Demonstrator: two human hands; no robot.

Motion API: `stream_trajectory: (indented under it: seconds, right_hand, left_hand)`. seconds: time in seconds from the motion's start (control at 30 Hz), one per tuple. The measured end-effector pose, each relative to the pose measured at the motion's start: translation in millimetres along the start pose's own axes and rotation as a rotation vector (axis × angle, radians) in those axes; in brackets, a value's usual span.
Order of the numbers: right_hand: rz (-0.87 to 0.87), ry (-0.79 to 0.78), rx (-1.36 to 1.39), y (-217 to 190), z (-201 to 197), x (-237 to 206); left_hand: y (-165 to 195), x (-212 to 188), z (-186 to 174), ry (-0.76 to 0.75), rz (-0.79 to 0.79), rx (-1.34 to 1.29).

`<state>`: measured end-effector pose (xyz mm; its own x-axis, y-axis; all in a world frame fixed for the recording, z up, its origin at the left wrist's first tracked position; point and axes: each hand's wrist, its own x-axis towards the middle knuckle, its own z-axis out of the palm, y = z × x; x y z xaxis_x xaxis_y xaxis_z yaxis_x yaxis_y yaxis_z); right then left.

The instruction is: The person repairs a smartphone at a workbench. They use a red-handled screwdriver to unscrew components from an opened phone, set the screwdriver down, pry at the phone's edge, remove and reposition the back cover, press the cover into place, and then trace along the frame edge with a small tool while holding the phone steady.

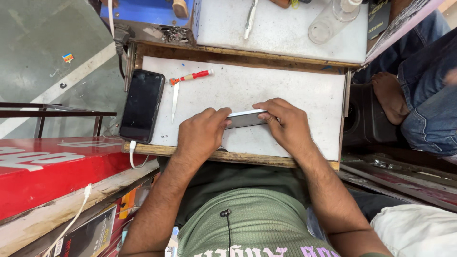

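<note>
Both my hands hold a thin grey phone on its edge above the white work board. My left hand grips its left end with the fingers curled over the top. My right hand pinches the right end. Most of the phone is hidden behind my fingers. A second black phone lies face up at the board's left edge, with a white cable plugged into its near end. A red-handled screwdriver and a thin white pry tool lie just right of that black phone.
A raised white shelf at the back carries a clear plastic bottle and a metal tool. A red counter stands at my left. Another person's bare foot and jeans-clad leg are at the right.
</note>
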<state>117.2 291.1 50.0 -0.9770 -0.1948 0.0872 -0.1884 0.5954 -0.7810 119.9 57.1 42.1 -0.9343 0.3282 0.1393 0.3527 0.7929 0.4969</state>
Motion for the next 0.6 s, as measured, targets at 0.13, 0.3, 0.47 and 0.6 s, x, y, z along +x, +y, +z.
stream_trajectory:
  seconds: [0.13, 0.3, 0.47, 0.6]
  right_hand:
    - [0.019, -0.004, -0.078, -6.9, -1.9, 4.9]
    - [-0.436, 0.019, -0.319, -11.6, -13.8, 8.8]
    - [-0.152, -0.091, -0.179, -7.2, -2.6, 18.5]
    - [-0.14, 0.015, -0.109, -1.9, 14.2, 20.6]
  left_hand:
    - [2.4, 3.0, 0.9, 0.035, 0.008, -0.007]
    - [8.1, 1.1, -11.4, 0.088, 0.092, -0.076]
    - [8.8, 6.7, -16.0, 0.241, 0.073, -0.295]
    - [3.1, 8.1, -11.8, 0.208, -0.01, -0.25]
